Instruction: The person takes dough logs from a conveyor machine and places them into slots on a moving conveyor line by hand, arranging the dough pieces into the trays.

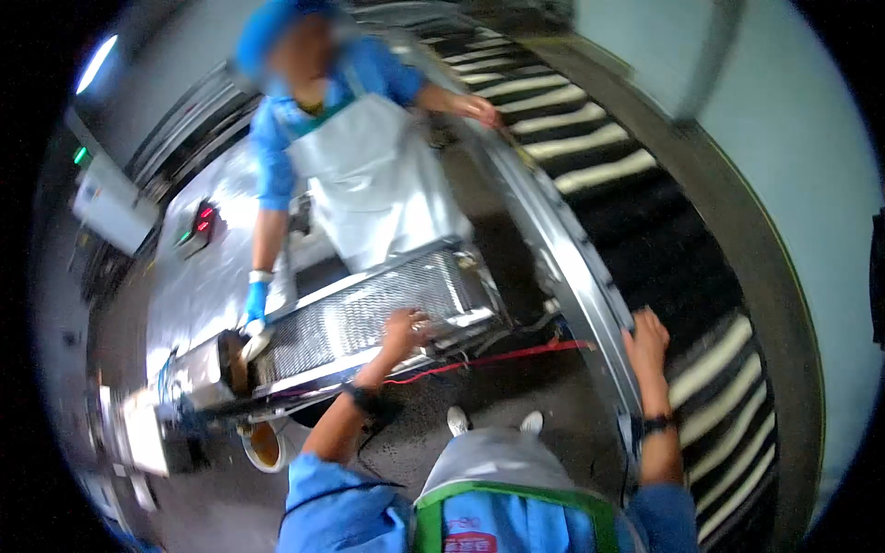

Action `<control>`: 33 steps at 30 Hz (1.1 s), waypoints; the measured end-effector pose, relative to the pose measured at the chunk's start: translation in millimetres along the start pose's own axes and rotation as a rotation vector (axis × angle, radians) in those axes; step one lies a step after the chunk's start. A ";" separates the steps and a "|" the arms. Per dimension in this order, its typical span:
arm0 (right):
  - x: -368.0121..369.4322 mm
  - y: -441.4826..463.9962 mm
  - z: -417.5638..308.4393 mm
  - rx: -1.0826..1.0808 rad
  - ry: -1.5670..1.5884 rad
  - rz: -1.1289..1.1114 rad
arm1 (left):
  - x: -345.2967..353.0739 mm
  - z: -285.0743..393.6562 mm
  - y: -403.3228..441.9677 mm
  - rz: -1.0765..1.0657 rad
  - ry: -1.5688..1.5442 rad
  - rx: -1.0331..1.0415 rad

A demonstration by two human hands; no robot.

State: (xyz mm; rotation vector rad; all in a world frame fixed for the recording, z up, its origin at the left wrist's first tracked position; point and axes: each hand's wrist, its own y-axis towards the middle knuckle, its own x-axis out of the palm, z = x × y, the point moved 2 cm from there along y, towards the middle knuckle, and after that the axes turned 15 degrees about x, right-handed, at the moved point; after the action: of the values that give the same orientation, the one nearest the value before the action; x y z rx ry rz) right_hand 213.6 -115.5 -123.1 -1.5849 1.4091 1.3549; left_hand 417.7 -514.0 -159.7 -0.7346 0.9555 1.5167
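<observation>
My left hand [406, 334] is over the near edge of a metal mesh conveyor [369, 304], its fingers spread and apparently empty. On the right, my right hand [648, 336] is at the metal side rail [576, 276] of a dark belt, with its fingers bent over the belt's edge; blur hides whether they hold anything. Long pale strips [714, 359] lie across the dark belt [636, 240], some just beyond and beside my right hand. Both of my wrists carry dark bands.
Across the mesh conveyor stands a co-worker [369, 166], one gloved hand at its left end, the other at the belt rail. Behind is a metal table [217, 240] with a red display [201, 226]. A red cord [489, 358] and a bucket [267, 449] are below.
</observation>
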 end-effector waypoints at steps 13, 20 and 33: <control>15.4 34.8 -34.5 0.050 -0.025 0.104 | -44.7 24.6 -148.0 0.284 -0.538 -0.558; 11.6 25.8 -44.4 0.082 -0.025 0.219 | -55.2 8.3 -142.8 0.292 -0.654 -0.471; 16.0 53.3 -58.7 0.053 0.043 0.218 | -59.3 -116.3 -196.9 0.459 -0.467 -0.552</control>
State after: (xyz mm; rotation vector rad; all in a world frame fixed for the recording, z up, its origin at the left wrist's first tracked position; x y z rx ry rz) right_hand 178.1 -187.3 -111.9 -1.4687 1.6697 1.4001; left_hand 614.6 -638.9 -197.2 -0.5089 0.3540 2.2792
